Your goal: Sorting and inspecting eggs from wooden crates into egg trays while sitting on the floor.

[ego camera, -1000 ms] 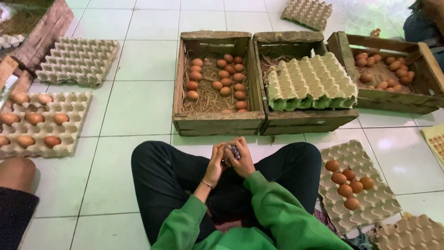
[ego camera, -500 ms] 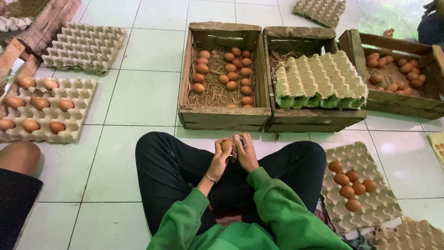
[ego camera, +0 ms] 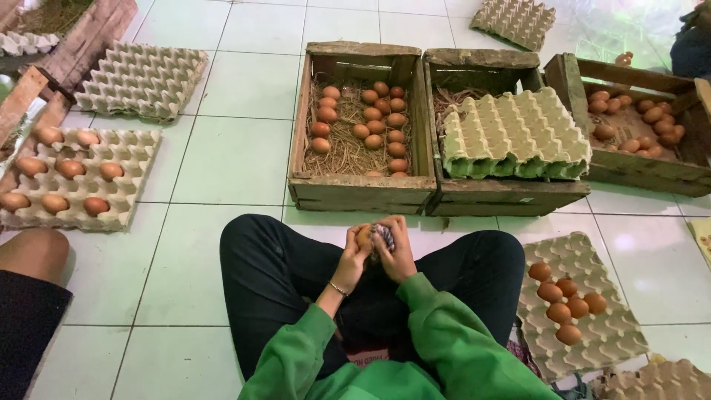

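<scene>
I sit cross-legged in black trousers and green sleeves on a tiled floor. My left hand [ego camera: 351, 255] grips a brown egg [ego camera: 364, 236] in front of my lap. My right hand [ego camera: 397, 250] presses a dark patterned cloth [ego camera: 384, 235] against that egg. Straight ahead stands a wooden crate [ego camera: 361, 191] lined with straw and holding several brown eggs [ego camera: 364, 115]. To my right lies a cardboard egg tray [ego camera: 596, 343] with several eggs [ego camera: 564, 300] in it.
A second crate [ego camera: 503, 194] holds a stack of empty trays [ego camera: 514, 132]. A third crate with eggs [ego camera: 638, 172] stands far right. On the left lie a part-filled tray [ego camera: 118, 196], empty trays [ego camera: 141, 72] and another person's knee [ego camera: 33, 253].
The view has shifted slightly so the crates sit lower and nearer. Both hands stay together at the egg, working the cloth over it.
</scene>
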